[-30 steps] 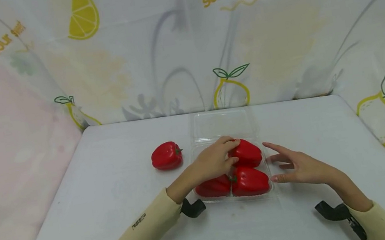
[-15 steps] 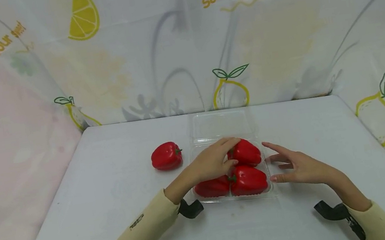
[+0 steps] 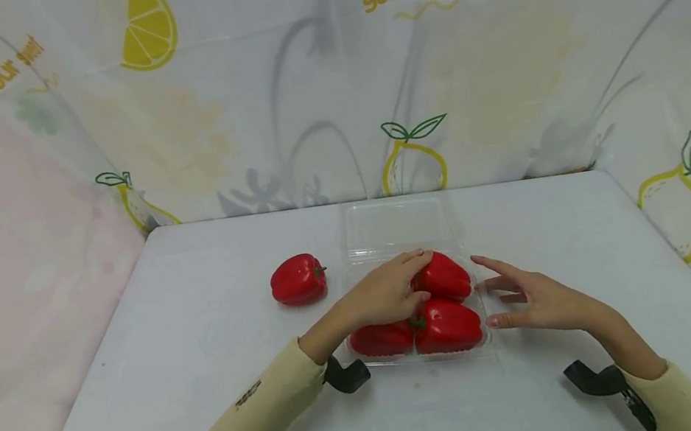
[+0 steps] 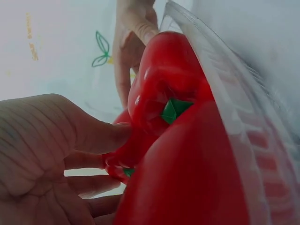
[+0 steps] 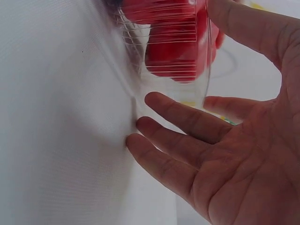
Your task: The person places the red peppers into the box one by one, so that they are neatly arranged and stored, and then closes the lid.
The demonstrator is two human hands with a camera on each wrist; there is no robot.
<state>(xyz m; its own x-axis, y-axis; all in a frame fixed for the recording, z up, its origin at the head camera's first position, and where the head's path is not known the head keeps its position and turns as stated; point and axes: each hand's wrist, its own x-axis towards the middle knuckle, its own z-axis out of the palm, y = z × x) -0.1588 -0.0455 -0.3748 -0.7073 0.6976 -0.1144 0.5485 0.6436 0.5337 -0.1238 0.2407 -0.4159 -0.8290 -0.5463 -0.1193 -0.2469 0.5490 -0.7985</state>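
Three red bell peppers sit in a clear plastic clamshell box (image 3: 421,359) whose lid stands open toward the back. My left hand (image 3: 384,292) reaches over the box and holds the back right bell pepper (image 3: 451,275) between thumb and fingers. In front of it lies the front right bell pepper (image 3: 448,327), beside the front left bell pepper (image 3: 379,341), which is partly under my left wrist. Just right of the box, my right hand (image 3: 535,300) has its fingers spread, holding nothing; in the right wrist view its thumb overlaps the clear wall (image 5: 206,70).
Another red bell pepper (image 3: 297,280) lies on the white table (image 3: 214,414), left of the box. The clear lid (image 3: 396,223) lies flat near the table's back edge. A curtain (image 3: 300,88) with lemon prints rises behind the table.
The left hand's fingertips have come slightly lower over the back right bell pepper, which has hardly moved. The right hand stays in the same place.
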